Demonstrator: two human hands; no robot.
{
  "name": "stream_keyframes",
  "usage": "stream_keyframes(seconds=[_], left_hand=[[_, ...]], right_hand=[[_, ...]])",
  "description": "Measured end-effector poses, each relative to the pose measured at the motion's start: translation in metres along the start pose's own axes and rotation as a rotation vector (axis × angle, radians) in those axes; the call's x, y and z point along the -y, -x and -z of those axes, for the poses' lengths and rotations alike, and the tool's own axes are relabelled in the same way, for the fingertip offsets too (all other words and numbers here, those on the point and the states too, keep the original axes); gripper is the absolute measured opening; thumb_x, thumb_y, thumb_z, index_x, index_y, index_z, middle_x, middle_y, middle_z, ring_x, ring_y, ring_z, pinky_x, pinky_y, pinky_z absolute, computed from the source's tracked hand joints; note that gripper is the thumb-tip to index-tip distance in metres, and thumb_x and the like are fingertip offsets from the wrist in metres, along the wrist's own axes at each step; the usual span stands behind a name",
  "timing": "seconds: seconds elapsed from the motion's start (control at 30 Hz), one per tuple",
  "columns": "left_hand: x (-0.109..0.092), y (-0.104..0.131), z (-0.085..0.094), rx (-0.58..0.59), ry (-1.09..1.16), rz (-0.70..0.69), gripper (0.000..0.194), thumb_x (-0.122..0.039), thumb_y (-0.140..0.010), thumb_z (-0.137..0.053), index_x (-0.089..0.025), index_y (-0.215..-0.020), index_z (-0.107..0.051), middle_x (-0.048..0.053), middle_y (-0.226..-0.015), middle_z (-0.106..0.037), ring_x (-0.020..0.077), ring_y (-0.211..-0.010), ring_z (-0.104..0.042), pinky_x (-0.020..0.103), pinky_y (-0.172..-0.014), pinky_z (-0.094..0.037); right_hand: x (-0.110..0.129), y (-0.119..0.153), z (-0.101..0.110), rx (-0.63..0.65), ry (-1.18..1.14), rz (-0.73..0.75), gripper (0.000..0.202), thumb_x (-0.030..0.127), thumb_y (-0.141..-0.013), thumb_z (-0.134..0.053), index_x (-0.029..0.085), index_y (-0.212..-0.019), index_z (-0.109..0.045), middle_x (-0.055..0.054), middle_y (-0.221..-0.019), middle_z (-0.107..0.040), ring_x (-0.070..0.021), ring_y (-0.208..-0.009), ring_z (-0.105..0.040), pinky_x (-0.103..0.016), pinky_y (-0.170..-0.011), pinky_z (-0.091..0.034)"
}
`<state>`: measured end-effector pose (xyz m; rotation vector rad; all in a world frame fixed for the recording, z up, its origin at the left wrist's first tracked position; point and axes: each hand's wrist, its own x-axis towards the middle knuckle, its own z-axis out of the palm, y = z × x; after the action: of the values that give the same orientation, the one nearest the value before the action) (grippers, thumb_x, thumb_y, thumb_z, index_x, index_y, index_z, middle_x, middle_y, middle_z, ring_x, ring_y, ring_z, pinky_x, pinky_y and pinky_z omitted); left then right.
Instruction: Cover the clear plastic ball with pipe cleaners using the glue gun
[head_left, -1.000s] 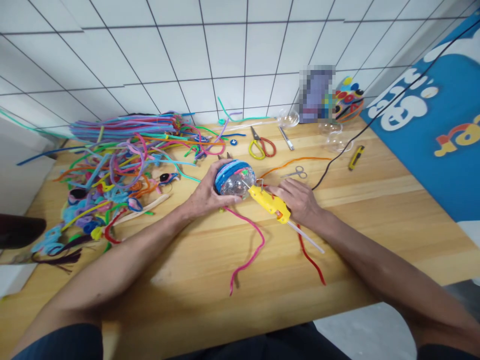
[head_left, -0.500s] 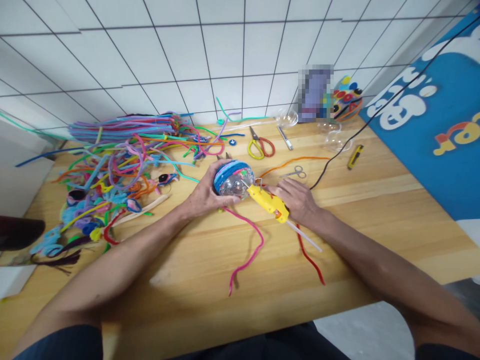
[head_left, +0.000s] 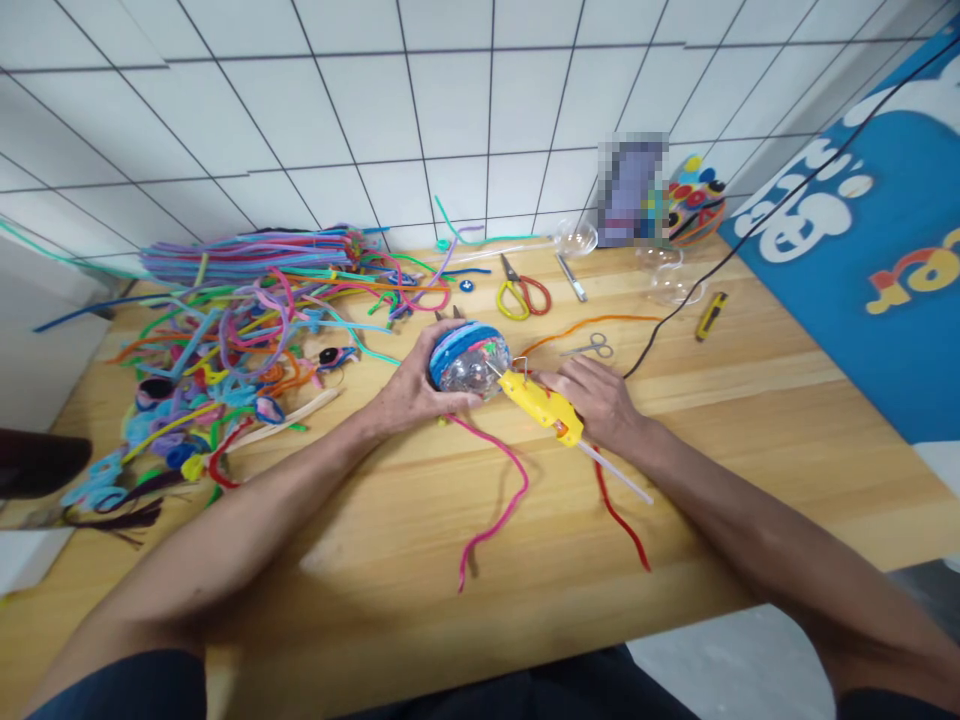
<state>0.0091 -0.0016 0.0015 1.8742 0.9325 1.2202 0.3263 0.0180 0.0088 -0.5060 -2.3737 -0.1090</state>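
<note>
My left hand (head_left: 415, 385) is closed round a clear plastic ball (head_left: 466, 375) partly wrapped in blue, light blue and pink pipe cleaners. In my right hand (head_left: 596, 395) is a yellow hot glue gun (head_left: 541, 405), with a clear glue stick (head_left: 616, 470) poking out of its back end. The gun's nozzle points at the uncovered side of the ball; whether it touches I cannot tell. A pink pipe cleaner (head_left: 521, 470) trails on the table below the ball. Under my right wrist lies a red pipe cleaner (head_left: 619, 525).
Tangled pipe cleaners (head_left: 225, 350) spread over the left side. Red-and-yellow scissors (head_left: 523, 295), small metal scissors (head_left: 596, 345), a yellow cutter knife (head_left: 711, 316) and clear plastic balls (head_left: 671, 282) lie towards the back. A black cord (head_left: 720, 262) runs to the right.
The glue gun has shifted very slightly to the right and down along the ball. My left hand keeps its hold on the ball.
</note>
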Motion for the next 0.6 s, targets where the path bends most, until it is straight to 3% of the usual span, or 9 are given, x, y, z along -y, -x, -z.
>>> stream_keyframes(seconds=[0.3,0.6], left_hand=[[0.0019,-0.0007,0.0007,0.020,0.008,0.002,0.099,-0.054,-0.076,-0.101,-0.028,-0.156,-0.048,0.015,-0.153,-0.063,0.0329,-0.135,-0.070,0.046,-0.115,-0.060],[0.0028,0.0001,0.0004,0.014,0.013,0.006,0.099,-0.052,-0.076,-0.101,-0.029,-0.157,-0.049,0.015,-0.154,-0.062,0.0345,-0.136,-0.069,0.050,-0.118,-0.059]], right_hand=[[-0.0038,-0.0037,0.0042,0.025,-0.003,0.011,0.031,0.030,-0.113,-0.051,0.018,-0.128,-0.077,-0.005,-0.084,-0.065,-0.0220,-0.078,-0.054,-0.037,-0.072,-0.040],[-0.0042,-0.0017,0.0018,0.038,0.010,0.012,0.033,0.037,-0.114,-0.052,0.016,-0.126,-0.074,-0.006,-0.085,-0.067,-0.0227,-0.080,-0.057,-0.038,-0.073,-0.044]])
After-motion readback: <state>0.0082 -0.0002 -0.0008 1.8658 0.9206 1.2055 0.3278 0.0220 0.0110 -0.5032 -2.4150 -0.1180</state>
